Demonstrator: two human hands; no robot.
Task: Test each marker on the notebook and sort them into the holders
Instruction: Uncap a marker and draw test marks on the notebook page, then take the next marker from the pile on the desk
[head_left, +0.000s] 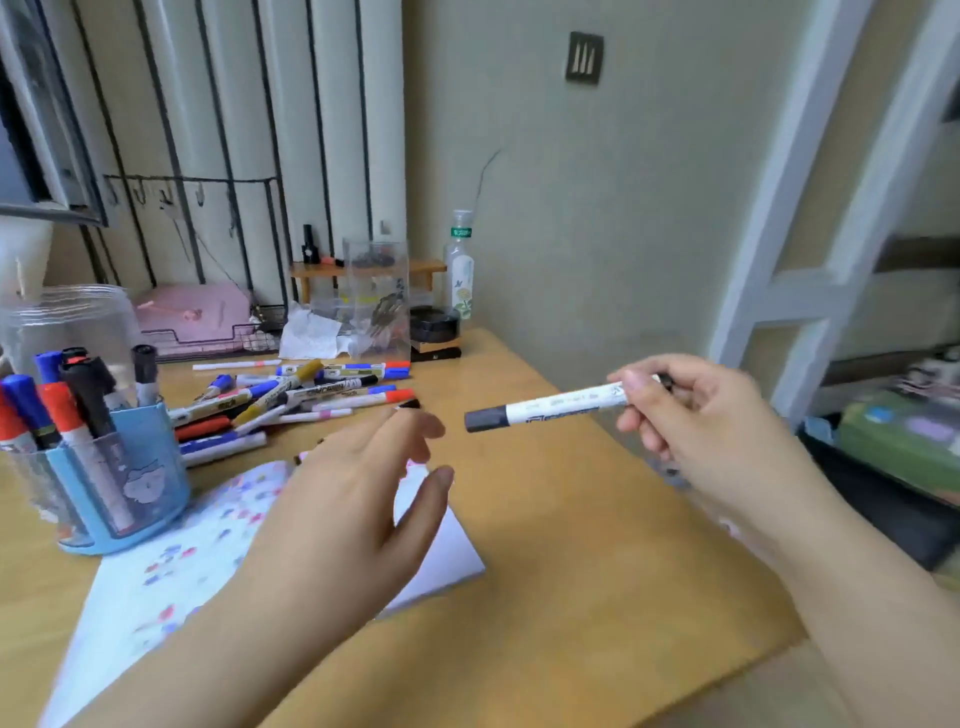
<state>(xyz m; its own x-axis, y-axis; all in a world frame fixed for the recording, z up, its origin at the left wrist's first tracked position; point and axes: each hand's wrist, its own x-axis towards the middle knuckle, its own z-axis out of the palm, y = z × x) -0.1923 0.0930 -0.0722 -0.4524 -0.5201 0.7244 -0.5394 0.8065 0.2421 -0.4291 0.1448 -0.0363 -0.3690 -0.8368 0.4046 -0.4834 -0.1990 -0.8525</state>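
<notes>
Right hand (691, 415), right of centre, pinched a white marker (550, 408) by its rear end, fingers curled round the barrel; the marker was held level above the wooden desk (571, 571), dark cap pointing left. Left hand (358, 499), centre frame, hovered over the notebook (171, 566) with fingers loosely spread, holding nothing. Loose markers (301, 400) lay heaped mid-left on the desk. Blue holder (124, 483) at left edge contained several upright markers; clear holder (376, 296) stood at upper centre.

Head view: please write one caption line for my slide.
Right hand holds a capped marker above the table; open left hand hovers over the notebook.
</notes>
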